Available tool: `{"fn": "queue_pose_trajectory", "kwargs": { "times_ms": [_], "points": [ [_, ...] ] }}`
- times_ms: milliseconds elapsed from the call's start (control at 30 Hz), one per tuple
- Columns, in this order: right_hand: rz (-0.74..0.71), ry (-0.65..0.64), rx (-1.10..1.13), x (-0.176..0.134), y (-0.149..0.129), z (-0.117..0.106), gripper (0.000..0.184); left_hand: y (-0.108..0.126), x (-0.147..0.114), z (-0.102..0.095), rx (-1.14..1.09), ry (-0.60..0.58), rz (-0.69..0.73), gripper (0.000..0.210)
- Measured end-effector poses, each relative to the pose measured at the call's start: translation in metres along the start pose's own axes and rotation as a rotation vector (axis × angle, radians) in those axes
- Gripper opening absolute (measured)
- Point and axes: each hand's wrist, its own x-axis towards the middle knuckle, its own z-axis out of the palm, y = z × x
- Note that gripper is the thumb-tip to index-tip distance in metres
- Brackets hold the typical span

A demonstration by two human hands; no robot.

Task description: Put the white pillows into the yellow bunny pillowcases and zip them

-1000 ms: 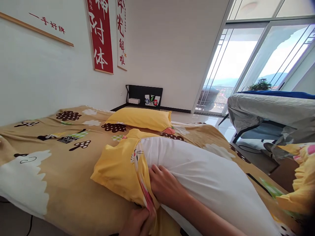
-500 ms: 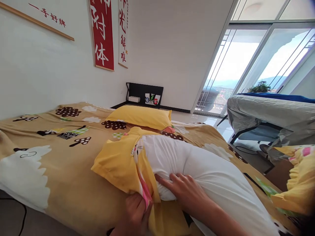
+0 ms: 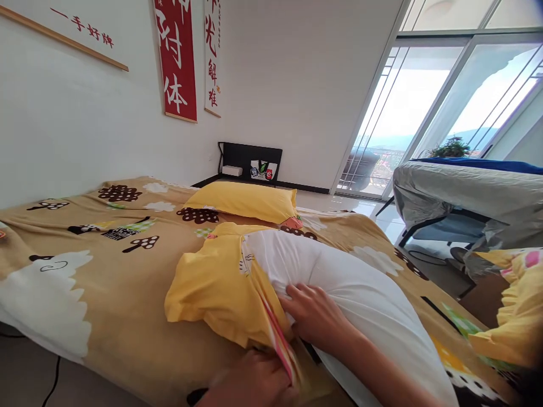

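So, right hand [image 3: 318,316]: clock centre, 12 = away from wearer. Fingers bent, pressed against white pillow [image 3: 365,282] near the case mouth; can't tell if they clench its cover.
Left hand [image 3: 254,379]: between 7 and 8. Fingers curled, grasping the pink-striped hem of yellow pillowcase [image 3: 212,282]; motion-blurred.
Pillow/case position: both lying on patterned blanket [image 3: 139,316]; pillow's far end inside the mouth, most of the white exposed.
In the way: bunched case mouth between the hands; right forearm lies across the pillow's near side.
Next out: second yellow pillow [image 3: 246,200] at 11, just beyond the case; ruffled yellow bundle [image 3: 515,311] at 3, clear of the pillow.
Room: plastic-covered table [image 3: 470,186] at 2; sliding door [image 3: 428,102] at 1; black stand [image 3: 250,150] and red scroll [image 3: 178,68] both at 11, farther off; cable [image 3: 53,379] between 8 and 9.
Long axis: white pillow runs 10 to 4, encased end toward 10. Case's slack closed end points to 9.
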Motion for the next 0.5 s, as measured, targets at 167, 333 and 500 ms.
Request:
{"fn": "queue_pose_trajectory", "kwargs": {
  "times_ms": [167,333,500],
  "points": [
    [-0.068,0.267,0.062,-0.056,-0.010,-0.002,0.053,-0.055,-0.042,-0.131,0.359,0.462,-0.779,0.026],
    [-0.020,0.230,0.194,-0.057,0.017,-0.026,0.051,-0.117,-0.045,-0.135,0.100,-0.011,-1.278,0.056],
    [0.559,0.316,0.019,-0.070,0.118,0.009,0.074,-0.122,-0.040,-0.098,-0.246,0.107,-1.189,0.047]
  ]
}}
